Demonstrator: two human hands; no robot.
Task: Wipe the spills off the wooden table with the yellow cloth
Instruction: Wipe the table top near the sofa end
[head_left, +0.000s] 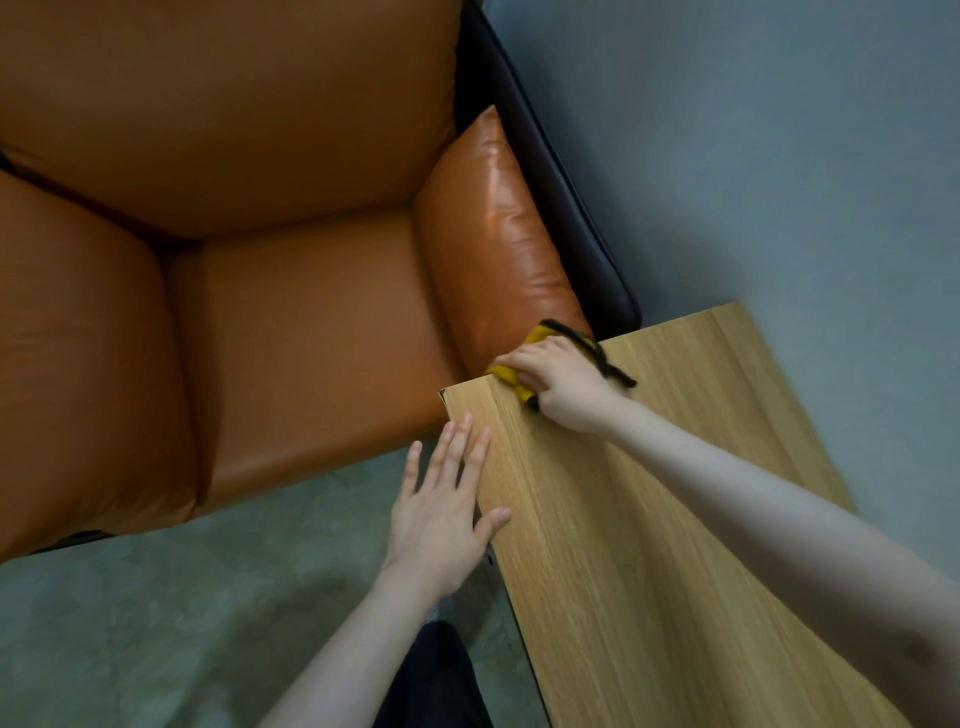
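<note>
Bunched under my right hand (558, 387), the yellow cloth (511, 378) sits at the wooden table's (649, 519) far corner; soft, light, best gripped as a wad. Left hand (441, 514) rests flat on the edge.

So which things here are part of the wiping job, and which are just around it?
Part of the job:
wooden table
yellow cloth, gripped by the right hand at the table's far edge
left hand, flat at the table's near edge

Just around:
orange sofa
grey floor
</note>
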